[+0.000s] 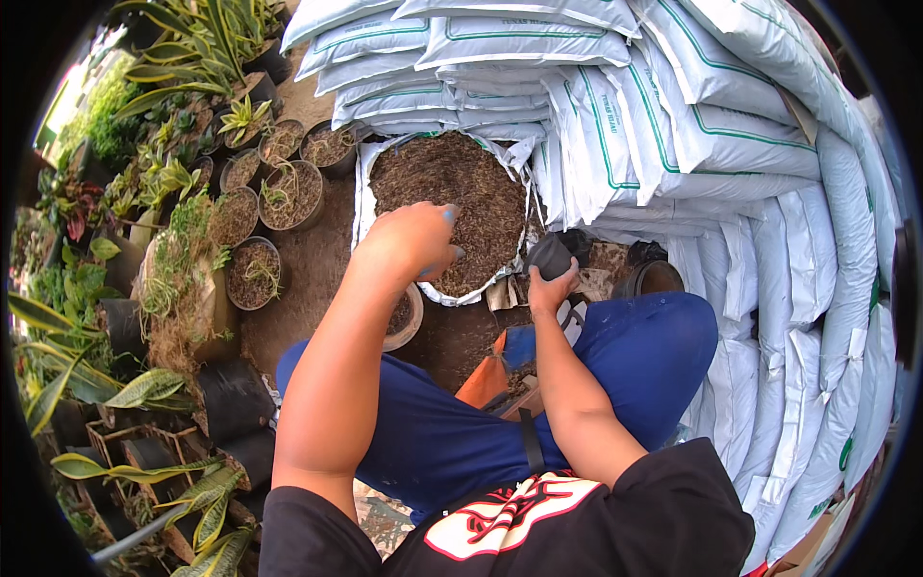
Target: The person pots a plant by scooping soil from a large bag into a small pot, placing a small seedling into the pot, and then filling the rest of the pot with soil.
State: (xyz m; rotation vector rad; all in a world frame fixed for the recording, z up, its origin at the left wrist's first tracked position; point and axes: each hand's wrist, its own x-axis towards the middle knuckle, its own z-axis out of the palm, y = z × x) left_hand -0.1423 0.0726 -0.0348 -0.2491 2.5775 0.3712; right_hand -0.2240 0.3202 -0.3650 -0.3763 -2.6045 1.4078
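Observation:
Over an open white sack [361, 207] full of loose brown soil mix [433, 173], my left hand [409, 238] hangs with its back to me. Two bluish-grey fingertips show on its right side, apart from each other, and nothing is seen between them; the other fingers are hidden. To the right of the sack, my right hand [555, 287] is closed around a small black pot [549, 258], held tilted near the sack's edge. What is in the pot cannot be seen.
Stacked white sacks [615, 135] wall in the back and right side. Several potted plants [293, 195] crowd the left. A round pot [404, 322] stands below my left wrist, a dark pot [661, 277] beyond my right knee, and an orange and blue bag [486, 373] between my legs.

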